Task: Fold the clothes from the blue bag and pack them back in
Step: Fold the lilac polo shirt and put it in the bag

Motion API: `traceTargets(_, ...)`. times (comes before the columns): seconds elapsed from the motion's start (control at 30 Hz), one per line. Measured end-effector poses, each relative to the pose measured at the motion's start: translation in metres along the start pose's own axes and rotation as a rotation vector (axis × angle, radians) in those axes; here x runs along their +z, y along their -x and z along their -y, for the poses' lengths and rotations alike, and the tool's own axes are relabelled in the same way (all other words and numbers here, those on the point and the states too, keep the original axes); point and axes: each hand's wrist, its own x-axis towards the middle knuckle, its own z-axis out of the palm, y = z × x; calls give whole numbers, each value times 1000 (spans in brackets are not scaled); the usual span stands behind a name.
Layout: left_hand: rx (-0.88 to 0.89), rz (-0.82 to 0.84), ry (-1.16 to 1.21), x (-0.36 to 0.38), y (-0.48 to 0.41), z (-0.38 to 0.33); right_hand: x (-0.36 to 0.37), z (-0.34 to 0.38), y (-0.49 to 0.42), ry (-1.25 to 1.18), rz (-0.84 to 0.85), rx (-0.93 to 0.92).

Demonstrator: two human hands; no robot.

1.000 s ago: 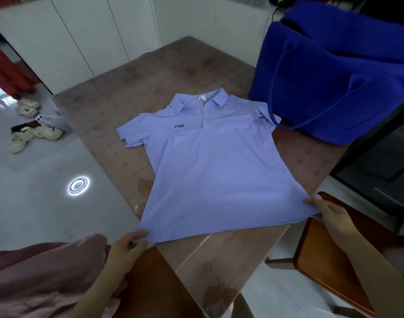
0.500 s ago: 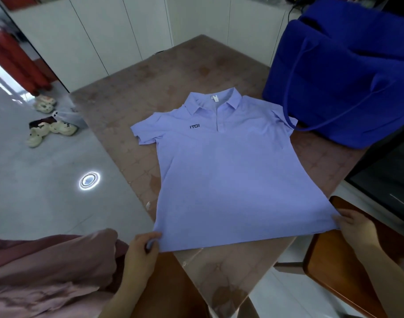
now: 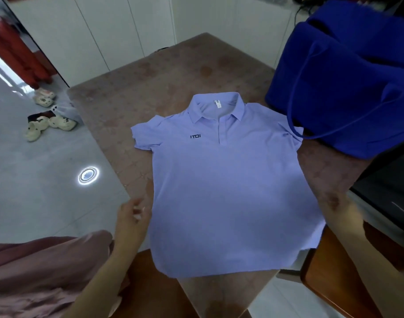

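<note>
Room: white cabinets (image 3: 100, 31) stand at the back. A glossy grey floor (image 3: 36, 203) runs along my left, with pale shoes (image 3: 49, 125) on it near a red shape that I cannot make out.
Table: the table (image 3: 150, 88) is brown and patterned, and one corner points towards me.
Shirt: the shirt (image 3: 219, 191) is a pale lilac polo. It lies flat on the table, front up, with the collar away from me and both short sleeves spread. Small dark letters sit on the chest. The hem hangs a little over the near edge of the table.
Bag: the bag (image 3: 345, 76) is blue and stands on the far right of the table, just beside the shirt. One thin strap (image 3: 295, 131) loops down onto the shirt's sleeve on that side.
Left hand: my left hand (image 3: 132, 216) is just beside the shirt's left edge, low on the side seam. The fingers are loose and hold nothing. I cannot tell whether the tips touch the cloth.
Right hand: my right hand (image 3: 341, 210) is by the shirt's right edge, near the hem. It is blurred, so I cannot tell how the fingers lie.
Near me: pink cloth (image 3: 36, 271) shows at lower left, and a wooden chair (image 3: 322, 288) at lower right.
</note>
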Motion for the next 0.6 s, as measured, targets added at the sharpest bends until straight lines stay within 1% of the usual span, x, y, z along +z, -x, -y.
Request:
traceTargets(0.03,-75,-15,32,5,-20,-14,3,16,-14,-31,19,-20)
traceTargets(0.1,-222,-33,169,13,-60,-35,13,51,-34,-150,67,-65)
traceTargets(0.13,-264,-33,226,17,-78,-40,20,68,-43,-189,83,-118)
traceTargets(0.2,-301,-43,246,21,-109,-47,35,94,-63,-181,103,-241)
traceTargets(0.27,-314,-76,283,25,-135,-53,47,120,-83,-158,115,-323)
traceTargets(0.33,-304,-74,359,29,-158,-58,54,143,-102,-146,145,-382)
traceTargets(0.4,-210,-75,413,35,-179,-61,56,162,-122,-138,153,-400)
traceTargets(0.47,-179,-73,414,43,-198,-62,52,171,-145,-119,136,-415)
traceTargets(0.53,-207,-114,360,49,-220,-65,44,173,-173,-81,104,-450)
traceTargets(0.6,-197,-117,135,52,-253,-55,35,174,-203,-26,98,-468)
